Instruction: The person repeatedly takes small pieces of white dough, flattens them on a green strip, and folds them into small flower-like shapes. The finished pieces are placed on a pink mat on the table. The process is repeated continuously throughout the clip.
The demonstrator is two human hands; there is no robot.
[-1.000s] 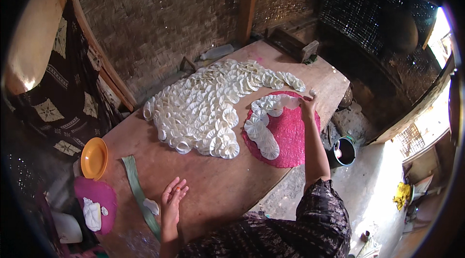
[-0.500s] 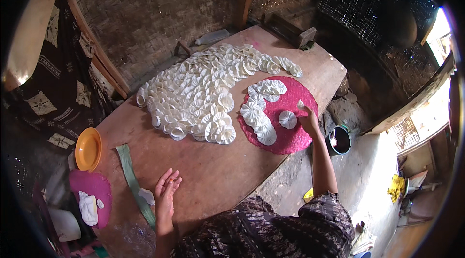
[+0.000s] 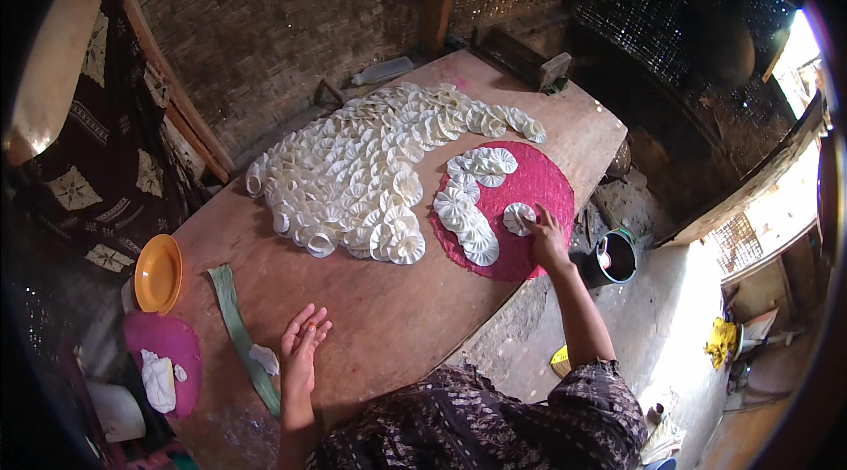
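Observation:
My right hand (image 3: pixel 550 245) reaches over a round pink mat (image 3: pixel 549 172) with its fingers stretched out. Its fingertips are at the edge of a lone white pleated dough disc (image 3: pixel 516 219), and I see nothing held in them. More pleated discs (image 3: pixel 465 215) overlap along the mat's left side. My left hand (image 3: pixel 301 348) hovers over the near part of the table, open and holding nothing, fingers slightly curled. Just left of it, a small white dough piece (image 3: pixel 264 359) lies against a long green leaf strip (image 3: pixel 240 329).
A broad heap of white pleated pieces (image 3: pixel 353 170) covers the far middle of the wooden table (image 3: pixel 371 302). Toward the left edge are an orange plate (image 3: pixel 159 274) and a purple mat (image 3: pixel 190 355) bearing white dough (image 3: pixel 159 380). A dark bucket (image 3: pixel 620 256) stands beyond the right edge.
My right hand has moved left and toward me, onto the lone disc. The small white piece at its fingertips no longer shows. My left hand stays about where it was.

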